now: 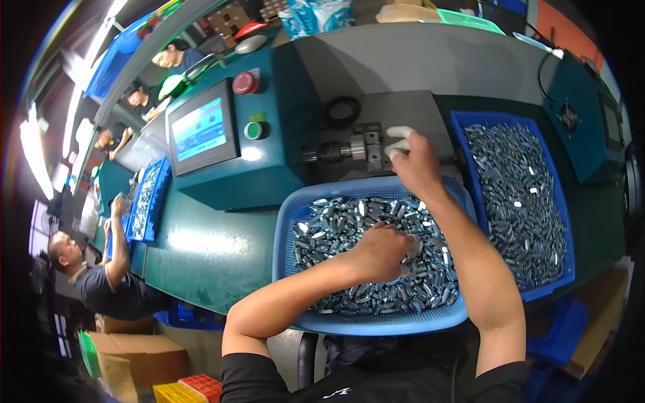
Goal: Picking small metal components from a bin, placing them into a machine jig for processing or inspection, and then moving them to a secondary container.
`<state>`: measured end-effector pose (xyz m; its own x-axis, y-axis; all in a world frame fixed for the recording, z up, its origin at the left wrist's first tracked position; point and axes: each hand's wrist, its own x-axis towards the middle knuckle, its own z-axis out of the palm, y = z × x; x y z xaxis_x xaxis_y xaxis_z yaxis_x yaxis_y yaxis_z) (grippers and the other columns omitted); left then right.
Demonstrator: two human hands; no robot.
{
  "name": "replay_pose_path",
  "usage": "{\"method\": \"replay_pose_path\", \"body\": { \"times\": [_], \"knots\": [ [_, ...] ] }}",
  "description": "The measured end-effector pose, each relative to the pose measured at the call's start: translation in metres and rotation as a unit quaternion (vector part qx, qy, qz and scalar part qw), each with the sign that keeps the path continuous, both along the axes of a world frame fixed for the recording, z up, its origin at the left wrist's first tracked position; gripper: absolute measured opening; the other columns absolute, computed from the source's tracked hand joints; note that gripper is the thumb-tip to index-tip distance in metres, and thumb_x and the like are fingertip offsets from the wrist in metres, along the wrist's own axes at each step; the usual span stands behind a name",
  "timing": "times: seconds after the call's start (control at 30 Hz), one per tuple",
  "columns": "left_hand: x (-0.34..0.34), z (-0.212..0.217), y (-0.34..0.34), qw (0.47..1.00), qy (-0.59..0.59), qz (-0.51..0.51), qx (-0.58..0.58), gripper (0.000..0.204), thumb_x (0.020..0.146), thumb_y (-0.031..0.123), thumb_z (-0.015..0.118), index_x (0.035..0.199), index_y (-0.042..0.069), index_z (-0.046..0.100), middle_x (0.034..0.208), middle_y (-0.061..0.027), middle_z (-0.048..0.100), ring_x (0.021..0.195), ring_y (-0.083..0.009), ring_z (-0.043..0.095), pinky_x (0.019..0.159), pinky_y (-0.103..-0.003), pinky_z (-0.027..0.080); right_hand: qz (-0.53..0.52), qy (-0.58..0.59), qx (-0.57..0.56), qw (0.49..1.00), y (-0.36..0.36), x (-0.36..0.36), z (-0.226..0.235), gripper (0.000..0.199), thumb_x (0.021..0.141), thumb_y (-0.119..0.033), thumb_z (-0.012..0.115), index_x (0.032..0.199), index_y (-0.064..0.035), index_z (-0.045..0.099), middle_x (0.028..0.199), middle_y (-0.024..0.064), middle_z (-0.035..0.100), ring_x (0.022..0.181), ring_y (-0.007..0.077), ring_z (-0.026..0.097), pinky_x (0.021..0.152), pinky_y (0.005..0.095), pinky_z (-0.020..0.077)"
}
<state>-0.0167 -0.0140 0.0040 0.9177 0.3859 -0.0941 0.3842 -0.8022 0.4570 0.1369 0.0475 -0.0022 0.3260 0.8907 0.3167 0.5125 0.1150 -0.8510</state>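
My left hand (383, 252) rests in a blue basket (376, 324) full of small shiny metal parts (336, 225), its fingers closed on some of them. My right hand (414, 161), with white finger covers, reaches over the basket's far rim to the metal clamp fixture (368, 148) on the grey machine bed; its fingertips pinch at the fixture. Whether a part sits between the fingers is hidden.
A teal machine housing (269, 168) carries a lit touch screen (199, 127), a red button (244, 82) and a green button (253, 129). A blue tray (521, 195) of metal parts lies at right. Other people work at left beside another blue tray (146, 198). Cardboard boxes (138, 363) stand below.
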Motion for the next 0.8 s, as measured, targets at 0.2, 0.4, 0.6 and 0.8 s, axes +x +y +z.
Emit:
{"method": "replay_pose_path", "body": {
  "times": [0.2, 0.4, 0.6, 0.8],
  "knots": [
    [0.013, -0.011, 0.0, 0.999, 0.005, -0.04, -0.009, 0.032, 0.065, 0.022, 0.074, 0.093, 0.009, 0.065, 0.082, -0.0125, 0.066, 0.087, -0.0322, 0.064, 0.085, -0.042, 0.046, 0.031, 0.088, 0.042, 0.995, 0.003, 0.021, -0.019, 0.036, 0.083, -0.002, 0.058, 0.118, -0.0049, 0.057, 0.078, 0.0046, 0.065, 0.054, 0.007, 0.053, 0.044, 0.0221, 0.0401],
    [0.011, -0.021, 0.013, 0.99, -0.118, 0.01, 0.071, 0.032, 0.057, 0.016, 0.07, 0.088, 0.009, 0.066, 0.086, -0.0101, 0.064, 0.096, -0.0305, 0.058, 0.089, -0.043, 0.043, 0.048, 0.057, -0.05, 0.996, 0.012, 0.018, -0.017, 0.04, 0.085, -0.008, 0.06, 0.124, -0.004, 0.052, 0.066, 0.0058, 0.062, 0.052, 0.0093, 0.053, 0.044, 0.0234, 0.0395],
    [0.008, -0.034, 0.025, 0.99, -0.03, 0.015, 0.136, 0.03, 0.059, 0.022, 0.072, 0.087, 0.01, 0.069, 0.101, -0.0099, 0.066, 0.113, -0.0298, 0.053, 0.101, -0.047, 0.034, -0.018, -0.28, -0.063, 0.958, 0.01, 0.005, 0.021, 0.043, 0.077, -0.019, 0.069, 0.115, -0.0017, 0.058, 0.072, 0.0157, 0.066, 0.066, 0.0287, 0.064, 0.064, 0.0379, 0.0488],
    [0.017, -0.041, 0.025, 0.988, -0.039, 0.006, 0.15, 0.027, 0.059, 0.02, 0.069, 0.084, 0.01, 0.07, 0.095, -0.0109, 0.067, 0.106, -0.0281, 0.057, 0.096, -0.044, 0.037, -0.069, -0.435, -0.116, 0.89, 0.011, -0.017, 0.047, 0.036, 0.07, -0.028, 0.069, 0.098, -0.0051, 0.065, 0.085, 0.0212, 0.067, 0.086, 0.0395, 0.064, 0.076, 0.0467, 0.051]
  ]
}}
